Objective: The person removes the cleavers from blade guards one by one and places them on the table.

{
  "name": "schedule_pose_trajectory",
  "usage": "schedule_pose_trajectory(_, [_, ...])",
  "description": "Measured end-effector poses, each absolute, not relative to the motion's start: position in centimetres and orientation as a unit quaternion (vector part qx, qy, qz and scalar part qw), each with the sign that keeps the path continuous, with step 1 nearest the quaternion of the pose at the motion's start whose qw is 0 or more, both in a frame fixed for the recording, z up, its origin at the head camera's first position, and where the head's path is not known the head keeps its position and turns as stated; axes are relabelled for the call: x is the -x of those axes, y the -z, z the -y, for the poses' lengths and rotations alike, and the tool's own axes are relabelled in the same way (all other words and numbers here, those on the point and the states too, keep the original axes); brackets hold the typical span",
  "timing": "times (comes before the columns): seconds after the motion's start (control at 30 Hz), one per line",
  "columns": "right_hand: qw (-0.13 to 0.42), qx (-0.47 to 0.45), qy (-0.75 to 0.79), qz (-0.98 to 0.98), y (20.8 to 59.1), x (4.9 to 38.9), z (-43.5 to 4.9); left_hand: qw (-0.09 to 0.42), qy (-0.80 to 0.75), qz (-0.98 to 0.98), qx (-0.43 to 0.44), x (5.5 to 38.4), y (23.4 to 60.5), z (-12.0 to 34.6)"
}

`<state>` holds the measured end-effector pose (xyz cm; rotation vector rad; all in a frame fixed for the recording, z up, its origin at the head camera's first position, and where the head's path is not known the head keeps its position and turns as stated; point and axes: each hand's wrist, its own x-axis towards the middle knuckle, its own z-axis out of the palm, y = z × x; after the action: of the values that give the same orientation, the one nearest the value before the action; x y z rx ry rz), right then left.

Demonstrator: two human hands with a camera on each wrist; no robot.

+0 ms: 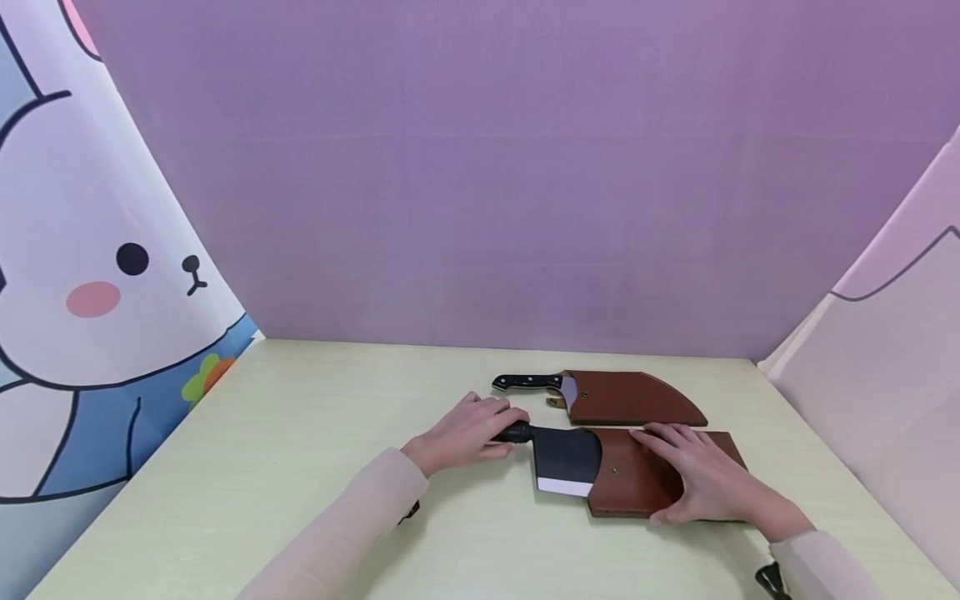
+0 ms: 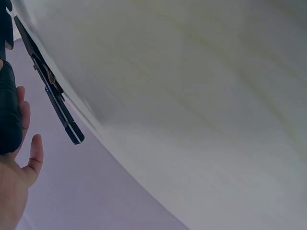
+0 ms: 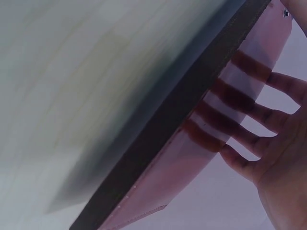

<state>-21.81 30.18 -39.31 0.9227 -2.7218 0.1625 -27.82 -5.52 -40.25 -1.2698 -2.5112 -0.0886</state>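
Note:
My left hand point(image 1: 468, 429) grips the black handle point(image 2: 9, 112) of a cleaver point(image 1: 566, 457). The blade is dark with a bright, pale cutting edge towards me, and its far end is hidden inside a brown leather-like knife sheath point(image 1: 615, 496). My right hand point(image 1: 708, 479) holds that sheath across its width, the thumb at the near edge and the fingers point(image 3: 242, 163) spread towards the far edge. In the right wrist view their dark reflections show on the shiny sheath. The sheath's right part is partly covered by this hand.
Just behind lies a second knife with a black riveted handle point(image 1: 528, 382), its blade mostly inside another brown sheath point(image 1: 633, 398). Both sit on a pale table point(image 1: 300, 433). A purple backdrop point(image 1: 487, 183) stands behind, with a cartoon-printed cloth point(image 1: 90, 192) at left.

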Motion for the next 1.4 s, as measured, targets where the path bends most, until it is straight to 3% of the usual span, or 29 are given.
schedule_pose_trajectory(1.4, [0.154, -0.327, -0.060, 0.930, 39.5, 21.7, -31.2, 0.147, 0.049, 0.886, 0.438, 27.7, 40.2, 7.3])
